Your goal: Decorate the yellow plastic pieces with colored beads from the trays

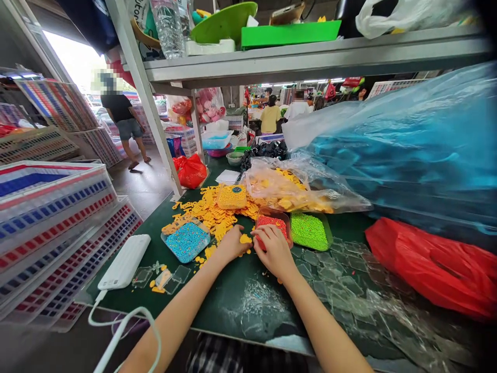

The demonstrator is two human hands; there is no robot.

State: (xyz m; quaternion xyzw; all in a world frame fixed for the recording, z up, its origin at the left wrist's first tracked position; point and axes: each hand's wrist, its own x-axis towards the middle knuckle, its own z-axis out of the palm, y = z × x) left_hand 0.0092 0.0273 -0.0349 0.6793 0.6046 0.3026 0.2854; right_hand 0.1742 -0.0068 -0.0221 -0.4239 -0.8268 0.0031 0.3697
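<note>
My left hand (pixel 232 243) rests on the dark green table (pixel 248 305) and pinches a small yellow plastic piece (pixel 245 239). My right hand (pixel 275 249) lies right beside it, fingertips touching the same yellow piece and the edge of a tray of red beads (pixel 274 224). A tray of green beads (pixel 309 231) sits to the right, a tray of blue beads (pixel 187 241) to the left, and a tray of yellow beads (pixel 232 197) farther back. Loose yellow pieces (pixel 205 212) are heaped behind my hands.
A white power bank (pixel 125 261) with its cable lies at the left edge. Clear plastic shells (pixel 349 290) cover the table on the right. A red bag (pixel 435 267) and a big blue plastic bag (pixel 407 150) stand at right. Stacked crates (pixel 50 223) stand left; people stand beyond.
</note>
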